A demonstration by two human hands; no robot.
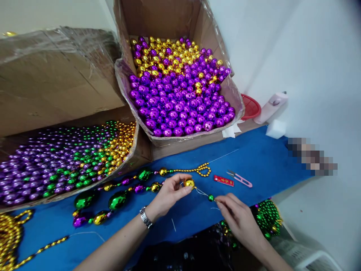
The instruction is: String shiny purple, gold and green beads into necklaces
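Observation:
My left hand (172, 194), with a metal watch on its wrist, pinches a large shiny gold bead (189, 183) between thumb and fingers. From that bead a thin pale string (201, 191) runs right to a small green bead (211, 197). Just past the green bead, the fingertips of my right hand (235, 214) are pressed together on the string; whether a needle is there too is too small to tell. Behind my left hand lies a strung bead necklace (117, 200) with large green, purple and gold beads, ending in a gold bead loop (204, 170).
Pink-handled thread snips (243, 180) and a red packet (223, 180) lie on the blue cloth (254, 158). Two cardboard boxes of loose beads (175, 109) stand behind. Gold bead strands (8, 237) lie at left. A red basket (250, 106) and pink bottle (271, 108) stand back right.

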